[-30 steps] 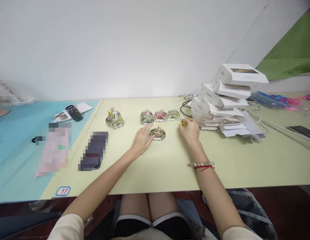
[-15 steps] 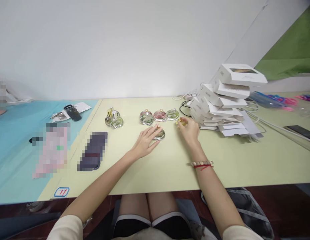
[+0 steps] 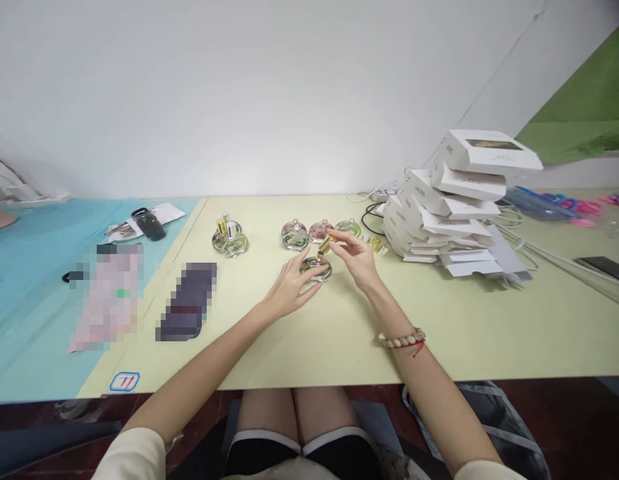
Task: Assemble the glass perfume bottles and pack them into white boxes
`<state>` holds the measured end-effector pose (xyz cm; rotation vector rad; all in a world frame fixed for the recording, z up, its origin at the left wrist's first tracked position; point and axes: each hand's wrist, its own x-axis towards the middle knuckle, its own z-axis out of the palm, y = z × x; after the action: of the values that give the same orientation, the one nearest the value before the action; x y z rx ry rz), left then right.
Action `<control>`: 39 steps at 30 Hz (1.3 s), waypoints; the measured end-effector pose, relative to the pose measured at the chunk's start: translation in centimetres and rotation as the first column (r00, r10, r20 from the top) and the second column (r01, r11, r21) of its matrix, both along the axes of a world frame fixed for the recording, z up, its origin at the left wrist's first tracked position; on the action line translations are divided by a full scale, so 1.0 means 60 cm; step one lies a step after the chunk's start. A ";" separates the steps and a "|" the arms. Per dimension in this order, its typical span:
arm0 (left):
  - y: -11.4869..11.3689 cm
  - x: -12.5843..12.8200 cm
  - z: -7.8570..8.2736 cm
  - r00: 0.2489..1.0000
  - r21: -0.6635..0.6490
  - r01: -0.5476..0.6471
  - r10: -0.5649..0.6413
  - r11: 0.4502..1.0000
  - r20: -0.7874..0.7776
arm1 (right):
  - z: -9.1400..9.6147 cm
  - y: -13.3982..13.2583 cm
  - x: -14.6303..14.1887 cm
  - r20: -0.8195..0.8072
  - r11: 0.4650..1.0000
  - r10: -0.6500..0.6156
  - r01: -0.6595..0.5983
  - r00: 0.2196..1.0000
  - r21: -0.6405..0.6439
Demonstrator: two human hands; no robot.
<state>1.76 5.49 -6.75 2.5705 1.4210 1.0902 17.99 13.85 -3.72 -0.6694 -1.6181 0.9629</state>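
Observation:
A round glass perfume bottle (image 3: 317,272) stands on the table, with the fingers of my left hand (image 3: 290,283) around its left side, steadying it. My right hand (image 3: 356,259) pinches a gold cap (image 3: 328,244), tilted, just over the bottle's gold neck; whether cap and neck touch is hard to tell. Beyond my hands stand a green bottle (image 3: 294,236), a pink bottle (image 3: 320,230) and another green bottle (image 3: 350,227), partly behind my right fingers. Several gold and clear caps (image 3: 375,245) lie right of my right hand.
Capped perfume bottles (image 3: 234,243) stand together at left. A leaning stack of white boxes (image 3: 449,207) rises at right beside cables. A blurred dark item (image 3: 186,303) and a dark jar (image 3: 149,225) are on the left. A dark phone-like slab (image 3: 606,270) lies far right.
My right hand has moved left from the group of caps to above the bottle, bringing a gold cap along. My left hand stays at the bottle.

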 end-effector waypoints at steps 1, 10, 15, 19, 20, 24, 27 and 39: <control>0.000 0.000 0.000 1.000 0.002 -0.003 0.003 1.000 0.006 | 0.000 0.001 0.002 -0.015 1.000 -0.016 0.016 1.000 0.005; 0.003 -0.001 -0.002 1.000 -0.042 0.026 -0.026 0.999 0.003 | -0.014 0.008 0.005 0.194 0.996 -0.067 0.053 0.979 0.076; 0.004 -0.001 -0.002 0.999 -0.034 0.039 -0.039 0.999 0.011 | -0.007 -0.004 0.004 0.353 0.990 -0.046 -0.004 0.935 0.140; 0.004 -0.001 -0.003 0.999 -0.037 0.039 -0.038 0.999 0.015 | -0.008 -0.004 0.005 0.366 0.985 -0.060 -0.004 0.929 0.171; 0.004 -0.001 -0.002 0.999 -0.042 0.040 -0.040 0.998 0.013 | -0.008 -0.004 0.006 0.372 0.985 -0.054 -0.011 0.927 0.171; 0.003 -0.002 0.000 0.999 -0.057 0.047 -0.047 0.997 0.002 | -0.009 0.000 0.007 0.359 0.990 -0.035 -0.017 0.933 0.142; 0.003 -0.003 0.001 0.999 -0.062 0.044 -0.045 0.997 -0.005 | -0.009 0.008 0.008 0.201 0.999 -0.027 0.019 0.979 0.045; 0.009 -0.005 -0.005 0.999 -0.033 0.048 -0.048 0.998 -0.014 | 0.015 -0.030 -0.014 0.183 0.985 0.156 -0.166 0.971 0.045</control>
<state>1.47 6.03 -7.04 2.5809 1.3609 1.0350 17.17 12.06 -2.81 -0.6037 -1.8763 0.9889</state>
